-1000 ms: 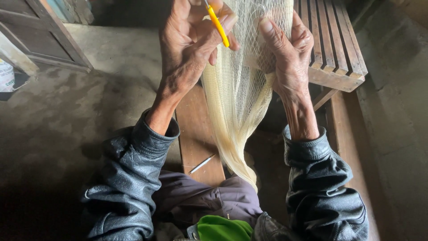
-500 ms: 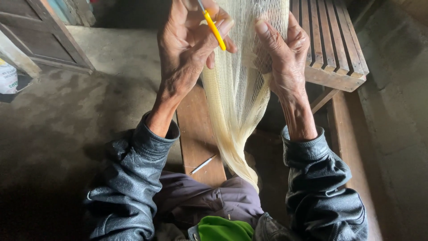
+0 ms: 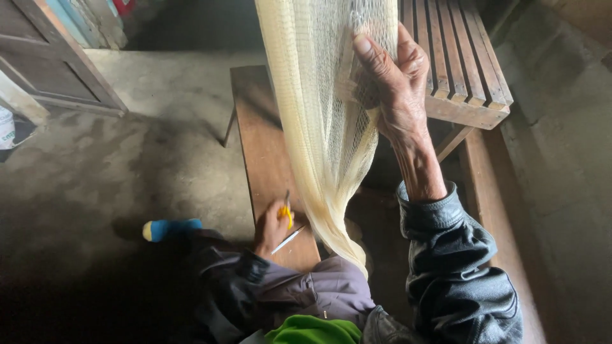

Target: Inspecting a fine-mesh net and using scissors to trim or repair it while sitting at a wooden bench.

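A pale yellow fishing net (image 3: 325, 108) hangs down from the top of the view to my lap. My right hand (image 3: 392, 79) is raised and grips a bunch of the net's mesh. Down low, my left hand (image 3: 271, 230) rests on the narrow wooden bench (image 3: 258, 134) in front of me, its fingers around a small yellow tool (image 3: 285, 213). A thin metal blade or needle (image 3: 288, 240) lies on the bench just beside that hand. Both arms wear dark leather sleeves.
A slatted wooden bench (image 3: 459, 57) stands at the upper right, behind my right hand. A wooden door (image 3: 51, 70) leans at the upper left over the concrete floor (image 3: 140, 159). A blue and yellow sock toe (image 3: 169, 228) shows at the left, green cloth (image 3: 312, 331) at the bottom.
My left hand has let go of the net and dropped with the yellow tool from beside the right hand down to the bench. My right hand still holds the net up.
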